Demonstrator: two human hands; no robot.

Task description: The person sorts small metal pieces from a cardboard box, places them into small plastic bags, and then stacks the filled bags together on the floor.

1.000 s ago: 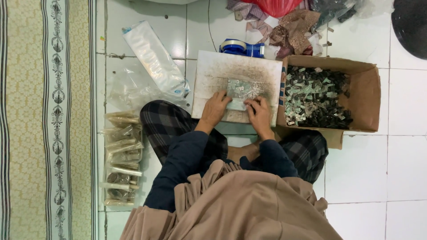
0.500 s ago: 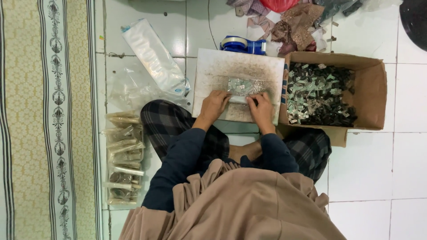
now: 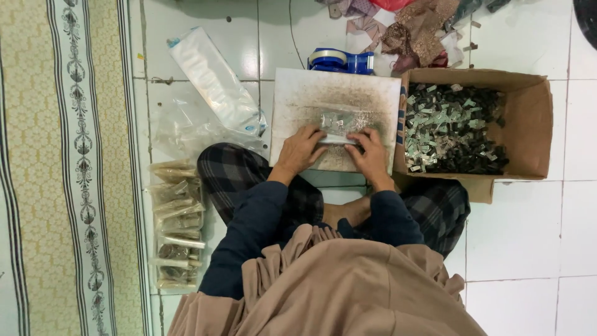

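Note:
I sit cross-legged on a white tiled floor with a white, dusty board (image 3: pixel 311 90) in front of my knees. A small clear plastic packet (image 3: pixel 339 123) of small pieces lies on the board. My left hand (image 3: pixel 300 149) presses on its left edge with the fingers spread. Over at the packet's right lower edge, my right hand (image 3: pixel 371 154) pinches and presses it. Both hands rest flat on the board.
An open cardboard box (image 3: pixel 535 124) of small dark and silvery pieces stands to the right. A blue tape dispenser (image 3: pixel 341 61) lies beyond the board. Clear bags (image 3: pixel 211 81) lie at the left, filled packets (image 3: pixel 177 224) are stacked by my left knee, beside a patterned rug (image 3: pixel 62 168).
The packet has been turned and flattened lower on the board, and both hands have shifted slightly toward me while pressing it.

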